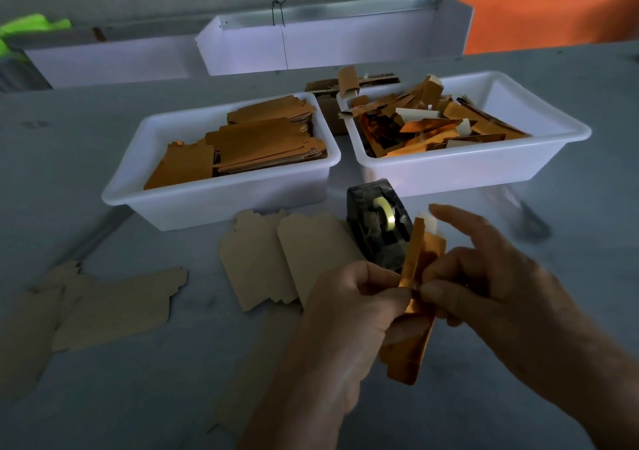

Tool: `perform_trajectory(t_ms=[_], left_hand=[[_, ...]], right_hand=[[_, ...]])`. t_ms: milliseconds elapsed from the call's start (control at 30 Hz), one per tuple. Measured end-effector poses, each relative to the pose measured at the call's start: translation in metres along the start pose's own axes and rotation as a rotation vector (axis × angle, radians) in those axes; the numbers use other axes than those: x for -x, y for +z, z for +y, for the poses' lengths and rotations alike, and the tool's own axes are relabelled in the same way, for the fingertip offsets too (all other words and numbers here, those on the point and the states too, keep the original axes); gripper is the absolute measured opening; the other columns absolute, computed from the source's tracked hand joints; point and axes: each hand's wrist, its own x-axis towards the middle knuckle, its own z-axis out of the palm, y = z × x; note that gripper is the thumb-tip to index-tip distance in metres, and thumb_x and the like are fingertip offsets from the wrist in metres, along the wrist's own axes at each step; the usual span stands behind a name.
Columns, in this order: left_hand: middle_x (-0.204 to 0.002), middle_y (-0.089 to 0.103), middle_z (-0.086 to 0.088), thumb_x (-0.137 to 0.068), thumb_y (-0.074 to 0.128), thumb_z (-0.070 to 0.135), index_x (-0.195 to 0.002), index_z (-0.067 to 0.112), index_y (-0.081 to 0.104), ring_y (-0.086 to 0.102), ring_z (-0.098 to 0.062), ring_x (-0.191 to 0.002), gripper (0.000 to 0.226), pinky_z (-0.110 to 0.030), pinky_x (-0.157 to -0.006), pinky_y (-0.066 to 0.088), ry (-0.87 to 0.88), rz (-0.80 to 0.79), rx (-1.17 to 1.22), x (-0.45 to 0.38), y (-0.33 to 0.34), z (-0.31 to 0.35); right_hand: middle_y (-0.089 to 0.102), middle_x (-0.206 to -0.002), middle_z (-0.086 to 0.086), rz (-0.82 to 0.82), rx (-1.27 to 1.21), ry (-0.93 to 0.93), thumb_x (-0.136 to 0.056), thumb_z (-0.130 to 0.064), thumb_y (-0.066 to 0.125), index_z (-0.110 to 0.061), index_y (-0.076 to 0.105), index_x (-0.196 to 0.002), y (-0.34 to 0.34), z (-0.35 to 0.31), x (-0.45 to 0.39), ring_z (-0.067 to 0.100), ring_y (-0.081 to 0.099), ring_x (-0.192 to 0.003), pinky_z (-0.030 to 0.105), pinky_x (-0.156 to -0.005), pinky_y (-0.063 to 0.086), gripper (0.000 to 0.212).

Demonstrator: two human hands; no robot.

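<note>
A narrow folded box of shiny gold card (413,314) stands nearly upright above the table between both hands. My left hand (349,314) pinches its left edge with thumb and curled fingers. My right hand (484,276) grips its right side near the middle, with the index finger raised and stretched out over the box's open white top flap. A dark tape dispenser (377,228) with a pale roll of tape sits on the table just behind the box.
Two white plastic tubs stand behind: the left tub (221,204) holds stacked flat gold card blanks, the right tub (463,169) a loose heap of folded gold boxes. Flat brown card blanks (276,259) lie on the grey table, more at the left (114,304). White bins and an orange board stand at the back.
</note>
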Motion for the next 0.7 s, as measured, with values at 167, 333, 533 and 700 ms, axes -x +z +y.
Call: perform_trajectory(t_ms=[167,333,533,700], left_hand=[[-0.082,0.075,-0.008,-0.085,0.065,0.004,-0.084,0.006,0.069,0.074,-0.019,-0.077,0.005,-0.029,-0.073,0.06,-0.001,-0.047,-0.007,0.001,-0.002,0.001],[-0.081,0.075,-0.007,-0.083,0.07,0.015,-0.087,0.004,0.069,0.074,-0.018,-0.077,0.011,-0.028,-0.073,0.059,0.011,-0.089,-0.013,0.002,-0.003,-0.001],[-0.075,0.074,-0.005,-0.092,0.059,0.014,-0.079,0.01,0.07,0.073,-0.018,-0.072,0.017,-0.031,-0.071,0.06,0.106,0.022,-0.097,0.001,0.002,-0.009],[-0.081,0.074,-0.004,-0.093,0.058,0.014,-0.086,0.012,0.069,0.073,-0.015,-0.071,0.013,-0.028,-0.07,0.06,0.109,0.023,-0.163,0.003,0.008,-0.012]], right_hand=[[0.069,-0.076,-0.013,0.008,0.118,0.0,-0.078,-0.017,0.071,-0.054,0.037,-0.111,0.001,-0.008,0.001,0.006,0.063,-0.062,0.025,-0.059,0.051,0.06],[0.067,-0.074,-0.023,0.029,0.183,0.019,-0.078,-0.023,0.071,-0.046,0.039,-0.115,0.003,-0.009,0.002,-0.004,0.062,-0.064,0.011,-0.064,0.047,0.054],[0.066,-0.073,-0.019,0.088,0.277,0.041,-0.075,-0.018,0.072,-0.041,0.04,-0.113,0.011,-0.008,0.002,-0.009,0.058,-0.073,0.004,-0.065,0.041,0.054],[0.062,-0.08,-0.013,0.05,0.437,0.121,-0.083,-0.028,0.065,-0.034,0.034,-0.118,0.008,-0.013,0.002,0.001,0.057,-0.071,0.012,-0.054,0.042,0.047]])
